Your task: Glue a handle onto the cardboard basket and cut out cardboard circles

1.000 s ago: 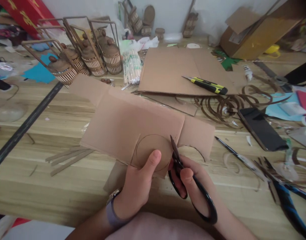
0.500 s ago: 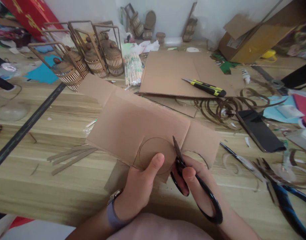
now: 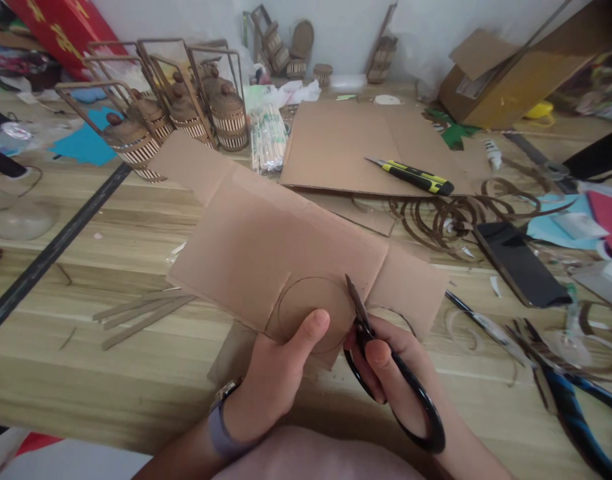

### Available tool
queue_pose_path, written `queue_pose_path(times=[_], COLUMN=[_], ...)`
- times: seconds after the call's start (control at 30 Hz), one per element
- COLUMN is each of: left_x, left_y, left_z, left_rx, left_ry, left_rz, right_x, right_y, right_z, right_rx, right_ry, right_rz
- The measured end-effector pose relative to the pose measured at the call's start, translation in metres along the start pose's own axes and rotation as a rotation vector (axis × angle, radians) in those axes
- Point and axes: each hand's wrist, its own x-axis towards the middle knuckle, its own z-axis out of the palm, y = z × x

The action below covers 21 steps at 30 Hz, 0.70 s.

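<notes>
A folded-out piece of brown cardboard (image 3: 246,240) is held over the table, with a drawn circle (image 3: 311,293) near its lower edge. My left hand (image 3: 281,373) grips that lower edge, its thumb lying on the circle. In my right hand (image 3: 396,367) is a pair of black-handled scissors (image 3: 359,300). One blade lies over the cardboard at the right side of the circle; the other blade is hidden beneath. A curved cut edge shows in the right flap beside my right hand.
Behind the cardboard lies a larger cardboard sheet (image 3: 336,147) bearing a yellow-black utility knife (image 3: 411,176). To the right are a phone (image 3: 523,263), coiled brown strips (image 3: 446,217) and pliers (image 3: 561,393). Small lidded bamboo baskets (image 3: 229,117) stand at back left.
The cardboard has tilted slightly, its left flap rising and its right flap shifting right. The scissors' lower finger loop has swung closer to the upper one, so the handles have closed somewhat.
</notes>
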Motion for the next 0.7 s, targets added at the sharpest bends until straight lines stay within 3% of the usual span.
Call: queue_pose_path(times=[0.23, 0.47, 0.7], left_x=[0.0038, 0.0008, -0.0033], left_y=[-0.0057, -0.0034, -0.0016], left_z=[-0.0031, -0.0079, -0.0091], left_rx=[0.035, 0.203, 0.177], left_ry=[0.018, 0.054, -0.020], left_rz=[0.048, 0.126, 0.199], right_x=[0.0021, 0.0059, 0.0092], right_y=[0.0012, -0.0061, -0.0018], right_z=[0.0056, -0.0018, 0.0002], right_rx=[0.082, 0.026, 0.056], right_ry=[0.031, -0.093, -0.084], right_rz=[0.017, 0.003, -0.023])
